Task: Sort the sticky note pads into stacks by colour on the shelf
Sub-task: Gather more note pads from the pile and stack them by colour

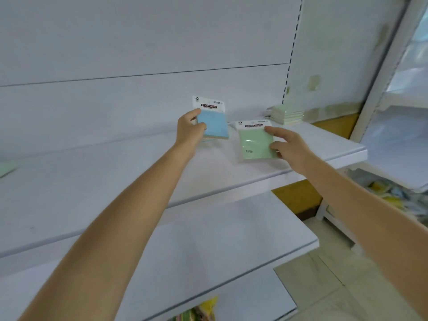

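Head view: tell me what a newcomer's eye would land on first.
The left hand grips a blue pad, tilted up near the back wall. Beside it, the right hand holds a green pad by its right edge, low on the white shelf. Behind that, a stack of green pads sits at the shelf's back right.

Left hand (191, 132): grips the blue pad (215, 126) by its left edge, tilted up over the shelf (115, 181).
Right hand (293, 148): finger and thumb hold the green pad (256, 144), at 4 o'clock from the blue pad.
Green stack (287, 114): on the shelf, at 1 o'clock from the green pad.
Loose green pad (7, 169): on the shelf, frame's 9 o'clock edge.
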`<state>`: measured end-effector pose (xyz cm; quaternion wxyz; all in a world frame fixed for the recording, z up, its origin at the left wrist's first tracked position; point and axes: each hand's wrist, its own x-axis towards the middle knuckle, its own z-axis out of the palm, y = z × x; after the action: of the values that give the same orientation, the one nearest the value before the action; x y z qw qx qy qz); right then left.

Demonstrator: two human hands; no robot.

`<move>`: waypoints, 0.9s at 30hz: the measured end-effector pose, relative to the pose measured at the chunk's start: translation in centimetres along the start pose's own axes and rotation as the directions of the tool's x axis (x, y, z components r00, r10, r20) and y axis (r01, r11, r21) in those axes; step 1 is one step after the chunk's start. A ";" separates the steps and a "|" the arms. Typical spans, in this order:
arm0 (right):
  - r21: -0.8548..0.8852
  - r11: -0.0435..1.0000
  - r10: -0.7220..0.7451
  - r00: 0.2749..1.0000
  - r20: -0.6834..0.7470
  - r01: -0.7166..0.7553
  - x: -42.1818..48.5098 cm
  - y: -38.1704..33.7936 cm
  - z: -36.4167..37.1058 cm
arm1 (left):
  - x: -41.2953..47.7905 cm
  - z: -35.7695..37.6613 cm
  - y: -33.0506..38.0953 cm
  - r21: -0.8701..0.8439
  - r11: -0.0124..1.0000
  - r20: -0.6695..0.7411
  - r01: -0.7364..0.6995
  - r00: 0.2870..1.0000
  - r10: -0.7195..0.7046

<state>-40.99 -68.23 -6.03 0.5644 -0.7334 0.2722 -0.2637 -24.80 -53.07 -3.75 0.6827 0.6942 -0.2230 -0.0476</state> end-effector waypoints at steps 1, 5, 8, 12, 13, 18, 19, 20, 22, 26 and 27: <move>-0.001 1.000 0.003 1.000 0.001 -0.003 0.4 0.5 -1.2 | 0.0 1.6 0.1 0.014 1.000 0.006 -0.002 1.000 0.002; -0.001 1.000 -0.019 1.000 -0.011 0.019 3.0 2.0 -5.1 | 1.2 6.7 0.2 0.054 0.999 0.031 -0.005 0.999 0.003; 0.000 0.999 -0.032 0.998 -0.045 0.032 5.8 3.0 -7.3 | 3.2 9.8 -0.4 0.071 0.997 0.044 -0.011 0.999 0.008; 0.021 0.999 -0.030 0.995 -0.090 0.032 9.2 3.4 -9.7 | 6.1 13.1 -1.8 0.036 0.999 0.014 0.021 1.000 -0.022; 0.032 0.999 -0.033 0.995 -0.096 0.036 10.0 3.4 -10.2 | 6.8 13.8 -2.2 0.039 0.999 0.006 0.030 1.000 -0.030; 0.063 0.992 -0.106 0.988 -0.110 0.113 13.9 3.0 -12.4 | 10.1 16.4 -3.8 0.107 0.992 -0.011 0.065 0.998 -0.064; 0.067 0.990 -0.120 0.987 -0.109 0.128 14.7 2.7 -12.8 | 10.3 16.8 -4.1 0.134 0.987 -0.015 0.086 0.996 -0.085; 0.073 0.987 -0.134 0.984 -0.113 0.143 15.6 2.4 -13.2 | 10.6 17.0 -4.5 0.170 0.979 -0.020 0.110 0.994 -0.108; 0.109 0.977 -0.166 0.976 -0.143 0.182 17.5 1.8 -14.1 | 11.0 17.3 -5.2 0.264 0.949 -0.052 0.175 0.985 -0.167; 0.180 0.961 -0.181 0.970 -0.162 0.210 21.5 0.7 -15.2 | 11.1 17.1 -6.2 0.423 0.868 -0.125 0.259 0.966 -0.227; 0.200 0.959 -0.173 0.973 -0.154 0.202 22.3 0.6 -15.3 | 10.9 17.3 -6.3 0.457 0.853 -0.118 0.253 0.967 -0.224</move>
<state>-35.79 -94.33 -1.39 0.5928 -0.6711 0.2090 -0.3930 -19.88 -73.39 -8.35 0.4900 0.8617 -0.1194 -0.0555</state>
